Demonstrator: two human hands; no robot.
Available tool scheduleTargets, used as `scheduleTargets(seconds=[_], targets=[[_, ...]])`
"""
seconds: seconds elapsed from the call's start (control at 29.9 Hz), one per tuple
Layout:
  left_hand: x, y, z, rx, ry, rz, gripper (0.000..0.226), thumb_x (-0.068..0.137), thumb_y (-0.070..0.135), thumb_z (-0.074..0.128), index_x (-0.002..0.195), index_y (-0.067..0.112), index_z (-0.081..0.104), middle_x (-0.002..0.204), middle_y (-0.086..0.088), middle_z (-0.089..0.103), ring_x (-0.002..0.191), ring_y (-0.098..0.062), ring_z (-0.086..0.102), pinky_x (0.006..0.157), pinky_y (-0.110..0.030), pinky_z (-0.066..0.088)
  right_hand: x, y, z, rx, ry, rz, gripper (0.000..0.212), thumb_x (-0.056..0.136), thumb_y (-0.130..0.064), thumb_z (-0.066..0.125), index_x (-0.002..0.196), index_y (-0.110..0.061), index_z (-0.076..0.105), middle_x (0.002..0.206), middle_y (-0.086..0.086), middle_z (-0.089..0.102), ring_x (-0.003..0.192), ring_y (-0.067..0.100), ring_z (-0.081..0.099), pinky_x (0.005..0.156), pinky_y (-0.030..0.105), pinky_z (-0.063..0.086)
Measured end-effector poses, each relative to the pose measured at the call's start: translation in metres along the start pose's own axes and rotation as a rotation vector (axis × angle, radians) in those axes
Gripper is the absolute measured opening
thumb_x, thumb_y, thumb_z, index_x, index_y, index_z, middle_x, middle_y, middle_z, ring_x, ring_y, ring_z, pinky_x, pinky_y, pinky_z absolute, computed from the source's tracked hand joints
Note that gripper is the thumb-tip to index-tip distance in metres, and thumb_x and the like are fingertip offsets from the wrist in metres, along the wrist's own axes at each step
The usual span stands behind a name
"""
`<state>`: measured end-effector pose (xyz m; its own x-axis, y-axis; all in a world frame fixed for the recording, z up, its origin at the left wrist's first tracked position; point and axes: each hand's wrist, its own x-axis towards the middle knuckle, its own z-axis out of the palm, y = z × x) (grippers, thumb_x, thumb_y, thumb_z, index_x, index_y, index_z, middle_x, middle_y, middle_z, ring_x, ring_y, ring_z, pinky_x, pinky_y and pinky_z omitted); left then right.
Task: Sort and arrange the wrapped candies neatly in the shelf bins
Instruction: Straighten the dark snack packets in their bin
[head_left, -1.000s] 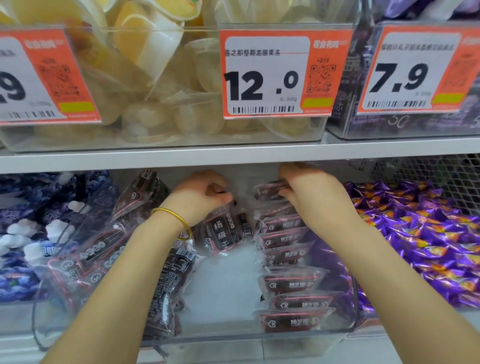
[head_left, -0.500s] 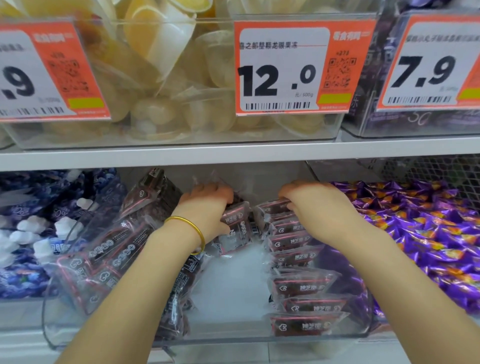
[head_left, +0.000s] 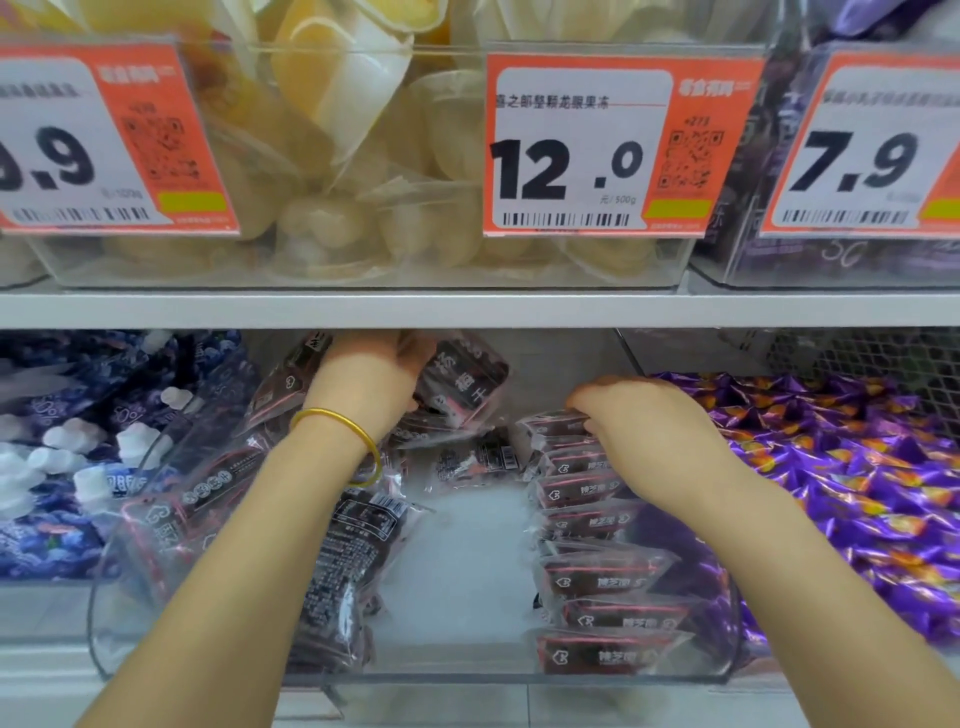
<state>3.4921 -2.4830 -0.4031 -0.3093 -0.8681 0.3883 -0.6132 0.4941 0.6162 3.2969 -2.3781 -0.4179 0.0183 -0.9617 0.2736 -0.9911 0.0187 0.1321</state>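
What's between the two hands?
In the head view, the dark packet that the left hand holds, and loose packets lying lower, toward the right hand.

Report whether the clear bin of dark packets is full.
Partly empty: the clear bin shows bare floor down its middle, dark packets lining both sides.

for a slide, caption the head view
Left hand grips a dark wrapped candy pack; right hand holds the row in a clear bin

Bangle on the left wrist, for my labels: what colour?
Gold bangle, head view.
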Motion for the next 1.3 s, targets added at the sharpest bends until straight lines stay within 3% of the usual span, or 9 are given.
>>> scheduleTargets(seconds=[0.13, 0.37, 0.47, 0.6, 0.74, 0.87, 0.97, 1.1, 1.3], targets=[[0.004, 0.015, 0.026, 0.007, 0.062, 0.037, 0.026, 0.091, 0.028, 0.052, 0.107, 0.008, 0.059, 0.106, -0.014, 0.065, 0.098, -0.033, 0.060, 0.088, -0.040, 0.048, -0.002, -0.001, 0.001, 0.001, -0.002, 0.000, 0.018, 0.086, -0.003, 0.051, 0.094, -0.019, 0.053, 0.082, -0.002, 0.043, 0.081, 0.026, 0.052, 0.064, 0.029, 0.028], [0.017, 0.039, 0.071, 0.068, -0.362, 0.081, 0.025, 0.092, 0.029, 0.054, 0.110, 0.013, 0.064, 0.111, -0.004, 0.064, 0.105, -0.021, 0.057, 0.078, -0.023, 0.039, -0.001, -0.005, -0.004, 0.028, 0.000, 0.068, 0.028, 0.092, -0.011, 0.048, 0.118, -0.021, 0.051, 0.114, 0.001, 0.059, 0.104, 0.024, 0.057, 0.077, 0.028, 0.035], [0.020, 0.037, 0.074, -0.113, -0.431, -0.009, 0.028, 0.097, 0.029, 0.047, 0.113, 0.015, 0.065, 0.118, -0.003, 0.064, 0.107, -0.018, 0.058, 0.076, -0.018, 0.036, -0.001, -0.004, -0.006, 0.079, 0.028, 0.095, 0.034, 0.092, -0.010, 0.051, 0.124, -0.018, 0.044, 0.116, 0.003, 0.057, 0.106, 0.025, 0.056, 0.072, 0.027, 0.028], [0.017, 0.041, 0.076, -0.464, -0.629, -0.251, 0.047, 0.096, 0.050, 0.034, 0.129, 0.021, 0.051, 0.131, 0.002, 0.054, 0.115, -0.013, 0.051, 0.096, -0.031, 0.041, 0.001, -0.001, -0.004, 0.183, 0.063, 0.131, 0.041, 0.088, -0.001, 0.050, 0.125, -0.019, 0.046, 0.119, 0.004, 0.052, 0.106, 0.025, 0.053, 0.071, 0.024, 0.029], [0.020, 0.043, 0.102, -0.137, -0.529, -0.075, 0.040, 0.099, 0.034, 0.041, 0.131, 0.010, 0.037, 0.121, -0.013, 0.056, 0.087, -0.018, 0.053, 0.065, -0.024, 0.041, 0.002, 0.001, -0.004, 0.248, 0.102, 0.201, 0.051, 0.084, 0.006, 0.048, 0.126, -0.023, 0.053, 0.121, 0.002, 0.052, 0.108, 0.023, 0.051, 0.081, 0.028, 0.042], [0.030, 0.049, 0.121, -0.047, -0.424, -0.111, 0.023, 0.092, 0.023, 0.049, 0.102, 0.002, 0.049, 0.104, -0.026, 0.060, 0.096, -0.038, 0.058, 0.074, -0.039, 0.046, 0.003, 0.002, -0.006, 0.214, 0.053, 0.194, 0.047, 0.081, 0.008, 0.049, 0.119, -0.018, 0.056, 0.121, 0.003, 0.052, 0.107, 0.023, 0.050, 0.084, 0.029, 0.046], [0.031, 0.057, 0.098, -0.016, -0.519, -0.074, 0.029, 0.096, 0.027, 0.044, 0.071, 0.013, 0.047, 0.087, -0.021, 0.059, 0.081, -0.028, 0.058, 0.066, -0.031, 0.038, 0.002, 0.001, -0.007, 0.187, -0.007, 0.159, 0.048, 0.083, 0.008, 0.046, 0.121, -0.021, 0.056, 0.116, 0.003, 0.056, 0.096, 0.022, 0.052, 0.080, 0.029, 0.045], [0.029, 0.045, 0.043, 0.176, -0.372, -0.074, 0.040, 0.101, 0.033, 0.033, 0.112, 0.005, 0.060, 0.117, -0.014, 0.060, 0.103, -0.025, 0.054, 0.081, -0.028, 0.036, -0.003, -0.001, -0.011, 0.178, -0.015, 0.137, 0.048, 0.083, 0.008, 0.043, 0.120, -0.019, 0.058, 0.114, 0.005, 0.060, 0.102, 0.025, 0.055, 0.083, 0.033, 0.048], [0.005, -0.008, 0.009, 0.776, -0.605, -0.069, 0.036, 0.081, 0.032, 0.067, 0.108, 0.009, 0.061, 0.108, -0.010, 0.062, 0.098, -0.029, 0.060, 0.082, -0.033, 0.050, -0.006, -0.006, -0.012, 0.182, -0.057, 0.118, 0.044, 0.083, 0.008, 0.043, 0.116, -0.018, 0.058, 0.111, 0.007, 0.060, 0.104, 0.028, 0.054, 0.083, 0.040, 0.049]])
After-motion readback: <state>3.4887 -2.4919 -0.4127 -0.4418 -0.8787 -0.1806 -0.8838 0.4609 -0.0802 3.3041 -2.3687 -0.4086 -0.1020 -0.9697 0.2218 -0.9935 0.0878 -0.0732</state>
